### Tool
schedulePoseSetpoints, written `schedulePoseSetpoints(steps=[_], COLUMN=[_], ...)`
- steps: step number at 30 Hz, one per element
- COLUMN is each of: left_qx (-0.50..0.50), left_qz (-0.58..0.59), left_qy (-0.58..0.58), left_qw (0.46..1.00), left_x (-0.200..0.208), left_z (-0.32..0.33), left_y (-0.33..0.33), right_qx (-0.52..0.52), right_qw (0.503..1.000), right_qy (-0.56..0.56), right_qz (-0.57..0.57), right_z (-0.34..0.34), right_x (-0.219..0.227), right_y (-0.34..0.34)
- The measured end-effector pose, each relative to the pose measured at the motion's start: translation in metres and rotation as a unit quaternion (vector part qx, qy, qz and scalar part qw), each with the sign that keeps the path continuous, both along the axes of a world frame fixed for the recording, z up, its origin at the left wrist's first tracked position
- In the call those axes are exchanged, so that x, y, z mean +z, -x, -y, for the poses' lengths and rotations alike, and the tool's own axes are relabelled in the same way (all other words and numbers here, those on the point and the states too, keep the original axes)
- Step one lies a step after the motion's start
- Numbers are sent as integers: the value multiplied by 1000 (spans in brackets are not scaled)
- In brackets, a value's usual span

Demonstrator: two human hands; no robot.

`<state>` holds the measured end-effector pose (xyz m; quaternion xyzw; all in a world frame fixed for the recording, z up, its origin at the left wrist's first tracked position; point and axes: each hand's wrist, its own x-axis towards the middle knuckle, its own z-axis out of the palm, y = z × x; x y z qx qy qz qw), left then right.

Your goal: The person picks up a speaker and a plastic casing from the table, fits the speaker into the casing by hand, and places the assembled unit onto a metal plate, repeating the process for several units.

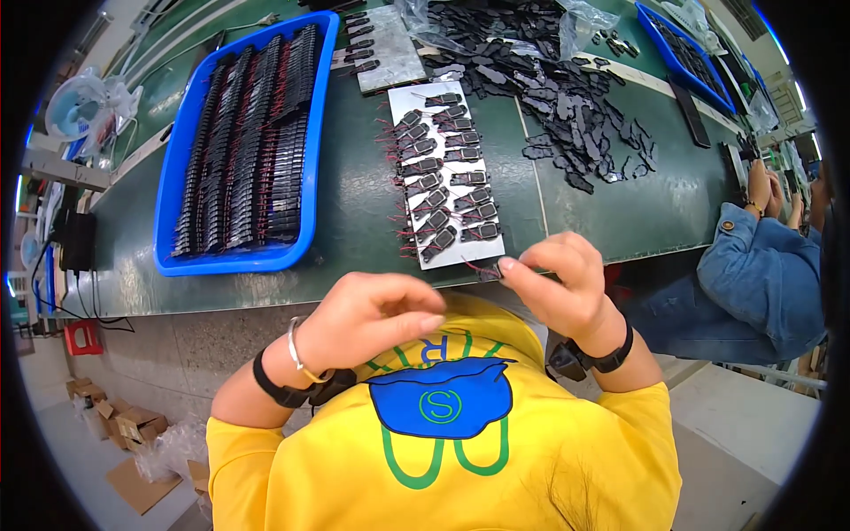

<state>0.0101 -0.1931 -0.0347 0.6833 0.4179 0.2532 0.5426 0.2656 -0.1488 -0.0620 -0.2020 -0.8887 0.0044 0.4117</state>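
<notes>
My right hand (567,285) holds a small black speaker module (493,268) with thin red wires between thumb and forefinger, at the near end of a white board (459,255). My left hand (367,320) is over my lap just off the table edge, fingers loosely curled and thumb apart, with nothing seen in it. On the board, several similar black modules (439,242) with red wires lie in two columns. Some of them are tilted.
Left of the board, a blue tray (312,177) holds dense rows of black parts with red wires. A grey metal plate (390,57) and a pile of flat black pieces (567,111) lie farther back. Another person in a denim jacket (753,274) works at the right.
</notes>
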Motion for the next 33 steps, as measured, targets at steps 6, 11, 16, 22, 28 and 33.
schedulePoseSetpoints(steps=[6,11,16,22,28,33], left_qx=[132,152,154,160,191,212], left_qz=[221,182,129,60,86,207], left_qy=[263,180,49,-175,-158,112], left_qw=[930,955,978,970,965,949], left_x=[-11,-19,-23,-32,-36,-28], left_z=[-1,4,10,9,13,12], left_y=[-22,-23,-27,-25,-26,-26], right_qx=[16,20,11,13,0,7], right_qw=[999,996,989,985,989,995], right_qy=[-35,84,143,170,139,92], right_qz=[-5,-32,-36,-38,-42,-35], right_z=[12,17,19,23,26,25], right_x=[9,0,4,0,-3,-1], right_y=[22,28,31,28,27,24])
